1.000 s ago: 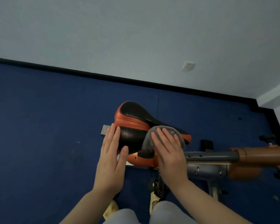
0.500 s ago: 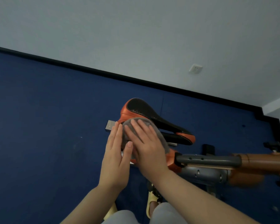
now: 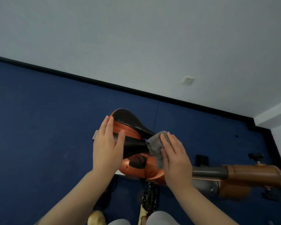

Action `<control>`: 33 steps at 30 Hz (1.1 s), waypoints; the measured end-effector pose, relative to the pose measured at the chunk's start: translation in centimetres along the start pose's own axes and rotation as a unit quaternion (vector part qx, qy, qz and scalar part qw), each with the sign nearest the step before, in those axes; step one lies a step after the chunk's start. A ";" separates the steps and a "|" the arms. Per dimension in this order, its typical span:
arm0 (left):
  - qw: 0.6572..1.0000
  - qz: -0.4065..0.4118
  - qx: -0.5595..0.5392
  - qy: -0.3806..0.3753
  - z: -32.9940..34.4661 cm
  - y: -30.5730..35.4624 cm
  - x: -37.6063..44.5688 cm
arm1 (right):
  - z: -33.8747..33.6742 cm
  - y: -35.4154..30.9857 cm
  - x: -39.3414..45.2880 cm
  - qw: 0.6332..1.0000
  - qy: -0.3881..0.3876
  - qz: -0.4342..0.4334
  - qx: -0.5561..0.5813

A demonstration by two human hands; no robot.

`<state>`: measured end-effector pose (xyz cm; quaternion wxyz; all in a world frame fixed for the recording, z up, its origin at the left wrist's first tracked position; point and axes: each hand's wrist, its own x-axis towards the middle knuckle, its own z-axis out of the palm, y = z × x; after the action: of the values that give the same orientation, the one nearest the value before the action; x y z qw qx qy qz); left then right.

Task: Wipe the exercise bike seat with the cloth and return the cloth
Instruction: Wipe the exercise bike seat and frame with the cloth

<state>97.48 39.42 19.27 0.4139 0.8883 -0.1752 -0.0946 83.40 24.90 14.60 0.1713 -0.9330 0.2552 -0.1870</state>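
Between your two hands sits the exercise bike seat (image 3: 128, 135), black on top with orange sides, its long axis running from the broad rear at upper left to the narrow nose at lower right. Your left hand (image 3: 106, 146) lies flat and open on the wide rear end, fingers together and thumb spread across the black panel, gripping nothing — it looks to be steadying the saddle. Your right hand (image 3: 175, 158) is also spread flat, palm down, pressing the grey cloth (image 3: 156, 147) against the nose end; the cloth bunches out past your fingertips toward the seat's middle, pinned under the palm rather than clenched.

So the unwiped length lies up and to the left of the cloth, along that same axis, and your right hand is the one placed to cover it. I judge the next stroke wants to travel along the saddle toward your left hand — the wiping seems mid-course, and the cloth's return is not yet begun.
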 end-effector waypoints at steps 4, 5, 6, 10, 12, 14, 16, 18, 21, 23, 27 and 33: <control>0.996 0.005 0.056 0.069 1.2 0.2 1.2 | -0.9 0.6 1.2 0.995 -0.052 -0.077 -0.030; 0.994 0.010 0.071 0.082 1.4 0.2 1.2 | -1.3 1.4 1.2 0.993 -0.072 -0.092 -0.034; 0.992 0.013 0.080 0.092 1.5 0.0 1.2 | -1.7 2.0 1.1 0.991 -0.087 -0.095 -0.029; 0.989 0.005 0.077 0.123 1.9 -0.1 1.4 | -1.4 1.2 1.6 0.995 -0.079 -0.055 0.005; 0.987 0.000 0.079 0.143 2.1 -0.2 1.5 | -0.5 -0.5 3.4 0.994 -0.074 -0.075 -0.018; 0.983 -0.012 0.075 0.168 2.3 -0.4 1.5 | 0.1 -2.7 5.9 0.990 -0.099 -0.103 -0.017; 0.979 -0.033 0.069 0.189 2.4 -0.5 1.3 | 0.3 -3.7 7.8 0.981 -0.164 -0.105 0.000; 0.977 -0.044 0.077 0.192 2.4 -0.7 1.3 | -0.2 -3.2 8.1 0.969 -0.215 -0.124 0.002; 0.976 -0.042 0.098 0.188 2.6 -0.7 1.3 | -1.6 -1.1 7.1 0.958 -0.241 -0.152 -0.014; 0.975 -0.045 0.107 0.189 2.7 -0.8 1.3 | -1.4 -0.5 7.0 0.959 -0.239 -0.150 -0.018; 0.974 -0.053 0.110 0.193 2.8 -0.7 1.2 | 0.4 -2.8 9.3 0.959 -0.254 -0.128 0.016; 0.976 -0.048 0.109 0.183 2.6 -0.8 1.1 | -0.5 -1.7 9.2 0.934 -0.304 -0.160 0.099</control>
<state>97.86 37.68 17.00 0.3343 0.9378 -0.0629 0.0699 91.24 21.23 18.17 0.3001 -0.9521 0.0183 0.0564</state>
